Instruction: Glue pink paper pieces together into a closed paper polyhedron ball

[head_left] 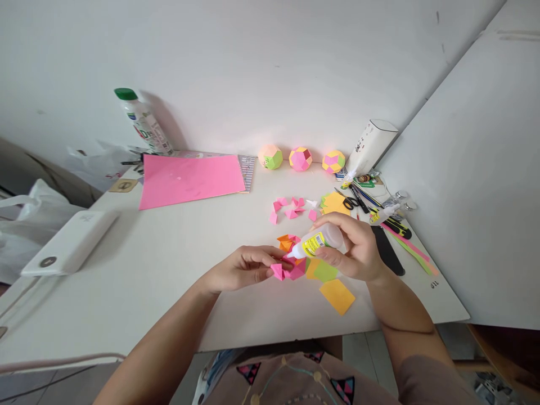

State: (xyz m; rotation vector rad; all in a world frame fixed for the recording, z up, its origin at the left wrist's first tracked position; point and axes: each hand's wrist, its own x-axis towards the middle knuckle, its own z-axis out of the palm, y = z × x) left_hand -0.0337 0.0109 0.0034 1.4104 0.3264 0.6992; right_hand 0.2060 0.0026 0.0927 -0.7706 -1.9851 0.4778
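Note:
My right hand (354, 244) is closed around a clear glue bottle (316, 243) with a yellow label. The bottle is tilted, its white nozzle pointing down and left at a folded paper model (295, 270) in pink and orange. My left hand (248, 267) pinches the model's pink left side between thumb and fingers. Part of the model is hidden behind the bottle and fingers. Just right of it lie green and orange paper pieces (327, 271) and an orange paper square (338, 297). Several small folded pink pieces (292, 212) rest beyond my hands.
Three paper balls (300, 160) stand along the wall. Pink sheets (192, 179) lie back left near a green-capped bottle (145, 124). A white power bank (70, 242) sits at left. Scissors (349, 202), a second glue bottle (383, 214) and a white cylinder (372, 147) are at right.

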